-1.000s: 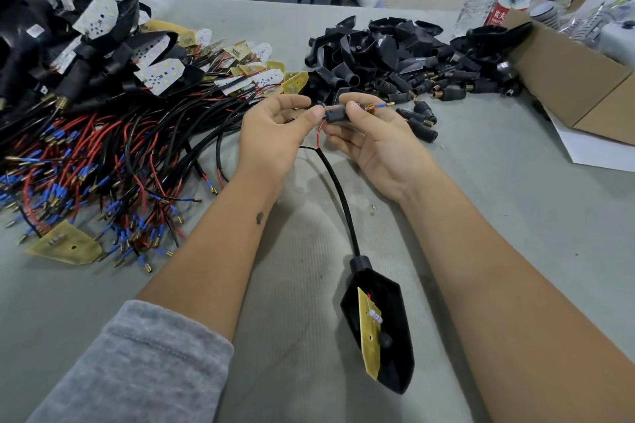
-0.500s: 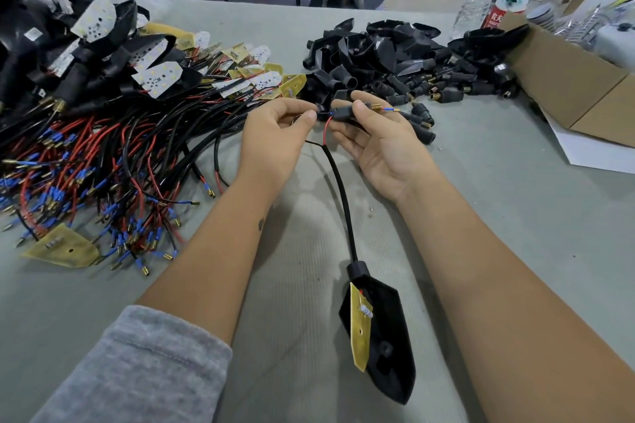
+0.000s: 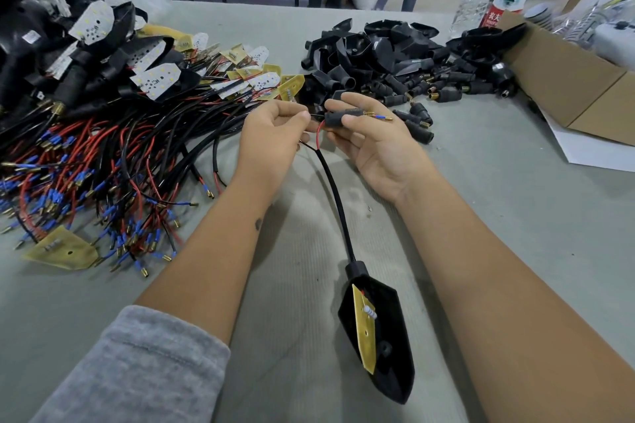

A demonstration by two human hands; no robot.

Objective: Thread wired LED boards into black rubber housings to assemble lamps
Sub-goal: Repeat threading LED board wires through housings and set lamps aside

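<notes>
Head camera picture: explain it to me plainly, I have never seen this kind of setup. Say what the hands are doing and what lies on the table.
There is no machine here. A person wears a camera on the head, so you look down along both arms at a grey table. The right hand holds a small black rubber sleeve, from which a blue-tipped wire end pokes out. The left hand pinches the thin wires going into that sleeve. A black cable runs from there back to a black housing with a yellow LED board in it, lying between the arms. To the left lies a heap of wired boards, farther back a pile of empty black housings, and to the right a cardboard box.
</notes>
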